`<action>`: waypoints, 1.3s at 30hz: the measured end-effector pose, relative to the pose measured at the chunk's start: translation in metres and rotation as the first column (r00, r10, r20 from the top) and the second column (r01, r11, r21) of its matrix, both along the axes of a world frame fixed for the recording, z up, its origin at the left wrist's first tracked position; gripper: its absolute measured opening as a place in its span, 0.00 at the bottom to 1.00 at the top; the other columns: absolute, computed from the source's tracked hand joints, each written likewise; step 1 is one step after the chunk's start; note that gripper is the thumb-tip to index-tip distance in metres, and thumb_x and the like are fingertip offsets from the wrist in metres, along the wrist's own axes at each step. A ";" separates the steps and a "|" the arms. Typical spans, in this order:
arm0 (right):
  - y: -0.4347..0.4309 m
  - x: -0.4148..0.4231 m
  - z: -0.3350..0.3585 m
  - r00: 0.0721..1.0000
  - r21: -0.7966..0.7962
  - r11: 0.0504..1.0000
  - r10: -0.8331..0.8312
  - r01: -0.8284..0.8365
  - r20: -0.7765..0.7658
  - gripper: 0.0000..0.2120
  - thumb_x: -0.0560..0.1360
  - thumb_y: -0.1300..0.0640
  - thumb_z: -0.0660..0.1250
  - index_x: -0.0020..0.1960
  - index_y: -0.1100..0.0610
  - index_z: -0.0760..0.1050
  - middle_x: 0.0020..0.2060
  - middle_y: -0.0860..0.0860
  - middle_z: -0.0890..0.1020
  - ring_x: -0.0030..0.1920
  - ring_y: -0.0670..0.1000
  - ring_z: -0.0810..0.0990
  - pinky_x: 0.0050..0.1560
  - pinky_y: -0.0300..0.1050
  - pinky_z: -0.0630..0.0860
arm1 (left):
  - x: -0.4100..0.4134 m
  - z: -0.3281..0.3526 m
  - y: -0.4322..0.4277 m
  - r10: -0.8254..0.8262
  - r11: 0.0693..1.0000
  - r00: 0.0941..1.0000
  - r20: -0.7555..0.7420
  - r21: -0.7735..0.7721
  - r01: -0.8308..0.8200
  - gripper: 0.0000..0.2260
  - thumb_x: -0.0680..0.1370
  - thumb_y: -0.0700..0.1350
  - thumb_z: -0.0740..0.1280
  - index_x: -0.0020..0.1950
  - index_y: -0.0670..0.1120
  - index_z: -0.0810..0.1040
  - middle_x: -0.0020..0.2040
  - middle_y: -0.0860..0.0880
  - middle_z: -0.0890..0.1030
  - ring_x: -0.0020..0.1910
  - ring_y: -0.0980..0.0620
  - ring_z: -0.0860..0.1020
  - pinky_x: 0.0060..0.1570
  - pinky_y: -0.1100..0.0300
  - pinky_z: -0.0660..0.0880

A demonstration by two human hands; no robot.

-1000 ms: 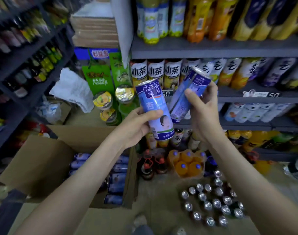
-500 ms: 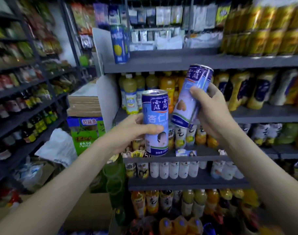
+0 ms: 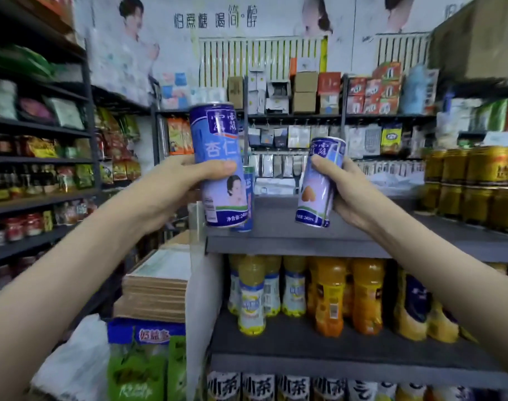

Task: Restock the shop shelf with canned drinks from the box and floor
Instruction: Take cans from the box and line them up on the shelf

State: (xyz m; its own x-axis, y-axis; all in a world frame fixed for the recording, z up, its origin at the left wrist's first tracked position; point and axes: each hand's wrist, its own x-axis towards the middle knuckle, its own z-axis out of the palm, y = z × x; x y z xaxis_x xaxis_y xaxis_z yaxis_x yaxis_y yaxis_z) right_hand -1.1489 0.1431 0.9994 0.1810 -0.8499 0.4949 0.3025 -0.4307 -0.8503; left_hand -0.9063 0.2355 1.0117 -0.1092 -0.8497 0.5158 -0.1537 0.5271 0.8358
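Observation:
My left hand (image 3: 174,186) grips a tall blue-and-white can (image 3: 218,166), held upright over the left end of the grey top shelf (image 3: 290,241). My right hand (image 3: 348,195) grips a second can of the same kind (image 3: 319,183), tilted slightly, above the middle of that shelf. Behind the left can another blue can (image 3: 248,198) stands on the shelf, mostly hidden. The box and the cans on the floor are out of view.
Gold cans (image 3: 475,183) are stacked at the shelf's right end. Yellow and orange drink bottles (image 3: 331,296) fill the shelf below. A stack of flat cardboard (image 3: 154,293) and green packs (image 3: 143,363) sit to the left. Dark racks (image 3: 39,169) line the left wall.
The view has tilted up from the floor and box to the top shelf. Both hands have risen with their cans and moved apart; the right can has come lower and nearer upright.

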 end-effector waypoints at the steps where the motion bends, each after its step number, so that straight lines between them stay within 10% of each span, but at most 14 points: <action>1: -0.018 0.006 0.004 1.000 0.008 1.000 0.015 -0.015 -0.027 0.11 0.76 0.57 0.66 0.57 0.58 0.70 0.40 0.52 0.80 0.37 0.49 0.80 0.38 0.44 0.79 | 0.006 0.009 -0.010 0.011 1.000 1.000 0.001 -0.020 -0.011 0.18 0.58 0.49 0.75 0.45 0.45 0.80 0.39 0.52 0.85 0.36 0.56 0.82 0.37 0.66 0.78; 6: -0.090 0.030 0.014 0.986 0.058 0.998 0.001 0.009 -0.168 0.03 0.76 0.62 0.66 0.49 0.58 0.73 0.40 0.53 0.80 0.37 0.49 0.80 0.37 0.42 0.80 | 0.033 0.043 -0.058 0.078 0.994 0.997 -0.023 -0.081 -0.080 0.12 0.63 0.45 0.72 0.45 0.45 0.79 0.36 0.53 0.84 0.33 0.59 0.81 0.34 0.69 0.77; 18: -0.220 0.055 0.000 0.885 -0.018 0.978 -0.195 0.207 -0.424 0.23 0.77 0.69 0.61 0.69 0.60 0.58 0.49 0.53 0.75 0.43 0.49 0.77 0.40 0.41 0.78 | 0.061 0.053 -0.156 0.167 0.984 0.985 -0.053 -0.050 -0.170 0.16 0.60 0.49 0.72 0.46 0.46 0.80 0.37 0.53 0.85 0.35 0.58 0.82 0.40 0.66 0.78; 22: -0.251 0.052 0.003 0.732 -0.163 0.969 -0.246 0.185 -0.635 0.21 0.78 0.67 0.61 0.63 0.52 0.56 0.53 0.59 0.75 0.51 0.58 0.78 0.54 0.62 0.77 | 0.061 0.053 -0.175 0.166 0.984 0.984 -0.059 -0.060 -0.169 0.15 0.61 0.48 0.71 0.46 0.46 0.80 0.37 0.53 0.85 0.35 0.59 0.82 0.37 0.66 0.78; 30: -0.280 0.052 0.012 0.466 -0.512 0.835 -0.541 0.200 -0.700 0.20 0.73 0.70 0.64 0.63 0.56 0.69 0.57 0.51 0.69 0.57 0.50 0.68 0.58 0.42 0.64 | 0.058 0.052 -0.193 0.223 0.974 0.975 -0.013 -0.044 -0.223 0.09 0.69 0.46 0.72 0.47 0.46 0.81 0.44 0.50 0.85 0.45 0.51 0.82 0.56 0.54 0.75; 39: -0.289 0.073 0.010 0.481 -0.554 0.801 -0.587 0.227 -0.652 0.13 0.71 0.69 0.68 0.54 0.61 0.72 0.54 0.56 0.73 0.56 0.55 0.72 0.57 0.46 0.68 | 0.059 0.065 -0.183 0.216 0.972 0.976 -0.032 -0.084 -0.218 0.08 0.70 0.45 0.71 0.48 0.47 0.80 0.40 0.53 0.85 0.38 0.59 0.83 0.32 0.69 0.76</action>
